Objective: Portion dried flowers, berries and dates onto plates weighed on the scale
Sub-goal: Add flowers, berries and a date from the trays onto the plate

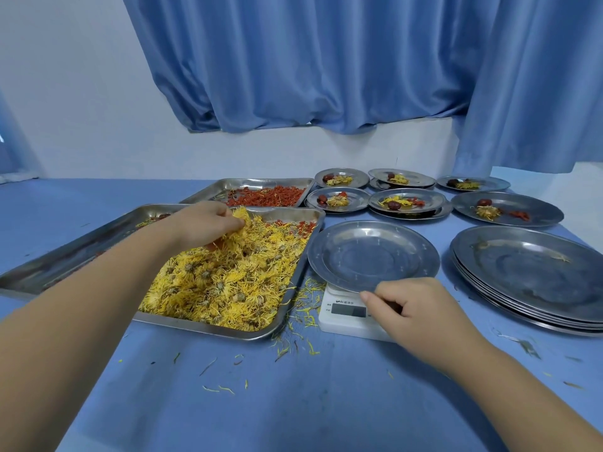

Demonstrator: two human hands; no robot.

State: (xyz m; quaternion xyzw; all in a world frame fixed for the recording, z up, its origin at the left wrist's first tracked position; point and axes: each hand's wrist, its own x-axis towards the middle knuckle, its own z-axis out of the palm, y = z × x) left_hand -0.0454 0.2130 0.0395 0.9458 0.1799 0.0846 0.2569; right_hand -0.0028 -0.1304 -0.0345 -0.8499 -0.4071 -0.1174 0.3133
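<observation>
Dried flowers [222, 278]: yellow heap filling the right part of the near tray [208, 327], which sits on the tabletop [293, 402] left of the scale. A few red berries lie in that tray's far right corner.

Left hand [202, 226]: over the far side of the heap, fingers curled round a clump of flowers, clump lifted just above the pile.

Empty plate [373, 256]: steel, sits on the white scale [346, 318], just beside the near tray's right edge. It overhangs the scale on all sides. Scale display is unreadable.

Right hand [421, 308]: at the plate's near rim, thumb on the rim, other fingers curled under, pinching it. The hand covers the scale's right front corner.

Berry tray [261, 194]: behind the near tray, red berries spread across its right half.

Filled plates [538, 207]: six, in two rows behind the scale. Each has a flower clump and a dark date. The three nearer ones also carry berries.

Plate stack [535, 275]: empty steel plates right of the scale, a few petal scraps on the top one.

Loose petals [300, 308]: scattered on the tabletop between tray and scale, and in front of the tray.

Blue curtain [326, 60] hangs behind the tabletop.
</observation>
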